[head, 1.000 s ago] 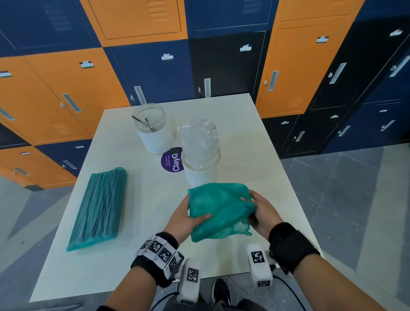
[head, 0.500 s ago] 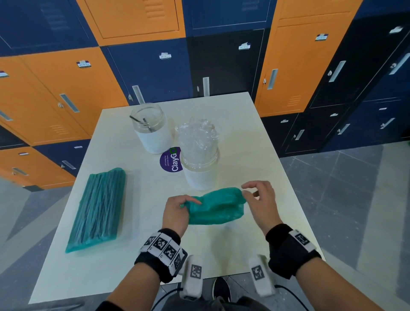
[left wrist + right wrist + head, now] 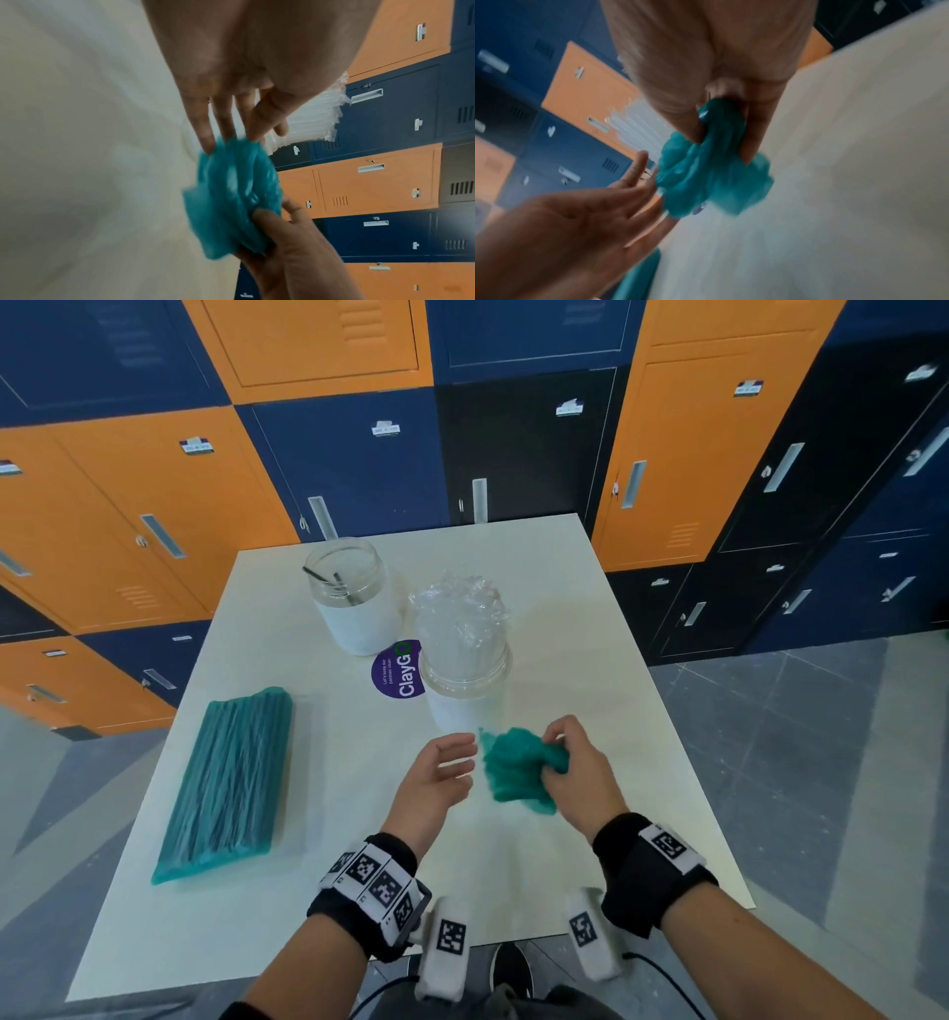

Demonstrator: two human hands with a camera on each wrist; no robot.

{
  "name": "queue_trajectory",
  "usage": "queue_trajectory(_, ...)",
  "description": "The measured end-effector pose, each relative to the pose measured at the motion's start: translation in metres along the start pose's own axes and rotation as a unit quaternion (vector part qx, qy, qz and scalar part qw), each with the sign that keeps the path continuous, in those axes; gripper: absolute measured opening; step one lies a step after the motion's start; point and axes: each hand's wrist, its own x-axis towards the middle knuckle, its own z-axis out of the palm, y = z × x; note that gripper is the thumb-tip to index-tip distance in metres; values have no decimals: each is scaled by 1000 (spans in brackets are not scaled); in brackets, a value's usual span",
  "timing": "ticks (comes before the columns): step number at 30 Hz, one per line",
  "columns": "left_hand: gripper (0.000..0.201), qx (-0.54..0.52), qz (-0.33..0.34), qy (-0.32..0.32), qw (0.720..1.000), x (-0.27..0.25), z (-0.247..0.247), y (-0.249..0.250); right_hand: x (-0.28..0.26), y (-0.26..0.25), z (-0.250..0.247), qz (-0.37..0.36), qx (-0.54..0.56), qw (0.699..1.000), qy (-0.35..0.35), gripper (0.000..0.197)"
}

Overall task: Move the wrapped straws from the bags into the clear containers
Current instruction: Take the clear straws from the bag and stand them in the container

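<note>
Your right hand (image 3: 577,775) has fingers clamped on the crumpled teal bag (image 3: 516,770) at near centre of the table (image 3: 590,634). Your left hand (image 3: 436,780) is spread flat, fingertips (image 3: 205,144) at the bag. Sticker (image 3: 398,670) reads "ClayGo". Two clear jars: far-left one (image 3: 354,595), nearer one (image 3: 464,660) full of wrapped straws. One full teal bag (image 3: 228,785) lies left.

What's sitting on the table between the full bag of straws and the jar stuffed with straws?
In the head view, only the purple ClayGo sticker lies between the full bag and the filled jar.
</note>
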Motion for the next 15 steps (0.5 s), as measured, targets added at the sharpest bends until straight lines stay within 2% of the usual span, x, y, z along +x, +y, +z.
queue_trajectory(3, 37, 48, -15, 26, 998, 2, -12, -7, 9, 15, -7, -94, -146, 982, 75, 40)
queue_trajectory(5, 32, 75, -29, 31, 996, 3, -19, -13, 11, 24, -5, -120, -218, 968, 40, 40)
queue_trajectory(7, 29, 96, -40, 29, 994, 1, -23, -20, 11, 37, -1, -83, -295, 950, -50, 38)
queue_trajectory(8, 29, 104, -44, 28, 993, 0, -24, -24, 11, 41, 1, -51, -348, 932, -90, 39)
queue_trajectory(10, 28, 126, -54, 23, 990, -4, -29, -33, 9, 43, 4, -5, -429, 896, -113, 40)
queue_trajectory(12, 26, 157, -66, 12, 985, -9, -36, -44, 6, 39, 7, -15, -450, 889, -76, 39)
queue_trajectory(15, 20, 202, -85, -5, 976, -17, -53, -62, 5, 28, 15, -81, -434, 897, 9, 29)
